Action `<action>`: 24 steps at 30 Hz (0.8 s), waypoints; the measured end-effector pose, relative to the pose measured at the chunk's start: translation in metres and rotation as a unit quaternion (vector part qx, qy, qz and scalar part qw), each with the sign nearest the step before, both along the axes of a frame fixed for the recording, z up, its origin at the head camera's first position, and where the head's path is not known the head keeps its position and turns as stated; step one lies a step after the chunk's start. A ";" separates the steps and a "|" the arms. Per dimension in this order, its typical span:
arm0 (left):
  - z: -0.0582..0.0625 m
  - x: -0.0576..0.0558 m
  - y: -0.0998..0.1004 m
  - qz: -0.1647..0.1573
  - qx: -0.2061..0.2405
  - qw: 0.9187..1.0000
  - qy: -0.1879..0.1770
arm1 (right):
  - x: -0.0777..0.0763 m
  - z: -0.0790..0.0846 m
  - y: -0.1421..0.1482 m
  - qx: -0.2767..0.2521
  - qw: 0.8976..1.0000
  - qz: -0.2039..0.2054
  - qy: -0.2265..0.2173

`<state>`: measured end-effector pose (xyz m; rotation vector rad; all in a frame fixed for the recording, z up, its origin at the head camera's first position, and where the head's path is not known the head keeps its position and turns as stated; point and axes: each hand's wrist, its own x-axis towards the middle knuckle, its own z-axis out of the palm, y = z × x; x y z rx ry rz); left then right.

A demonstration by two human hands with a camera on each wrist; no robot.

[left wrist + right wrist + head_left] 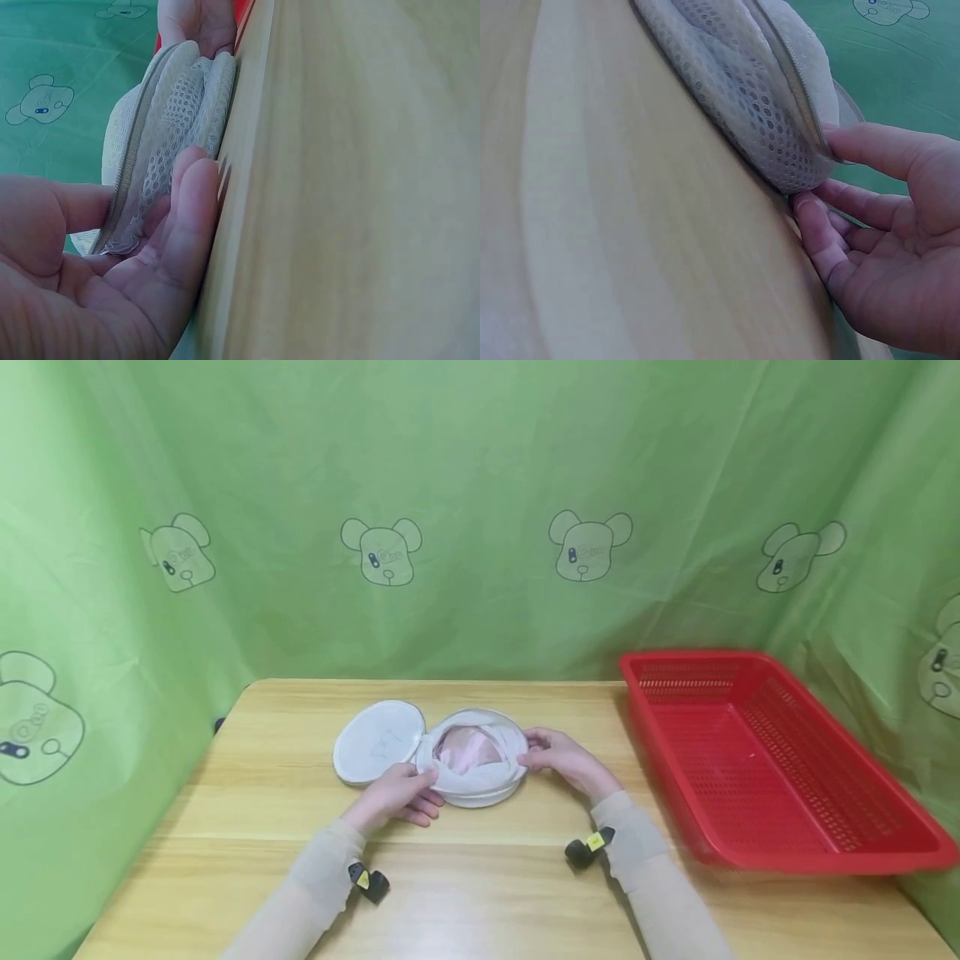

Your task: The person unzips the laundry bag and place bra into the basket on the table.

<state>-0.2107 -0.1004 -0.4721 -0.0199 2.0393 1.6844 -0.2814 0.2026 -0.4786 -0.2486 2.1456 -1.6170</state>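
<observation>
A round white mesh laundry bag lies on the table with its lid folded out flat to the left. Through the round opening, something pinkish and shiny shows inside. My left hand pinches the bag's near left rim, thumb on top by the zipper and fingers underneath. At the right side, my right hand grips the rim, its thumb against the zipper edge and its fingertips below the mesh wall.
A large red plastic basket with perforated walls stands on the right of the wooden table. Green curtains printed with bear heads hang behind and at both sides.
</observation>
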 end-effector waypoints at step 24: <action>-0.001 0.000 -0.003 -0.004 0.014 1.000 -0.011 | 0.008 0.055 -0.005 0.024 0.982 -0.090 0.163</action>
